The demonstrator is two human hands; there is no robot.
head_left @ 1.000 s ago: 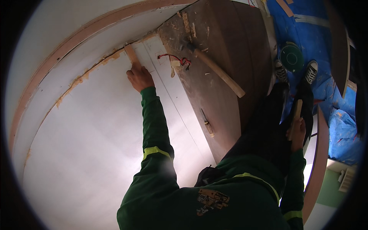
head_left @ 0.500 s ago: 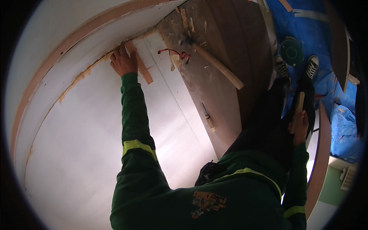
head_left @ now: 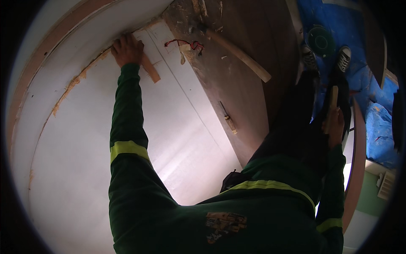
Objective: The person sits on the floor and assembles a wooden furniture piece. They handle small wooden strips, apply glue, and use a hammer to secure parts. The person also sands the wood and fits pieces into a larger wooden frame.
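Note:
My left hand (head_left: 128, 50) rests on the white panel (head_left: 97, 127), at its seam with the pale wall. Its fingers are apart and bent at the tips, and the palm covers the upper end of a flat reddish-brown wood strip (head_left: 151, 72). Whatever lies beneath those fingers is hidden. Down by my thigh, my right hand (head_left: 336, 123) is closed round a light wooden bar or handle (head_left: 333, 99); its lower end is out of sight in the grip. A hammer (head_left: 239, 55) and a wooden-handled chisel (head_left: 229, 121) lie on the brown board beside the panel.
Red and black wires (head_left: 186, 43) stick out near the panel's far edge. Wood scraps lie on the brown board (head_left: 237, 97). Blue sheeting (head_left: 359, 59) covers the floor, with a round green container (head_left: 320, 41) near my shoes. A brown wooden edge (head_left: 358, 152) stands at right.
My left hand has shifted right over the upper end of the wood strip. The whole view has moved a little; my right hand still grips the wooden bar.

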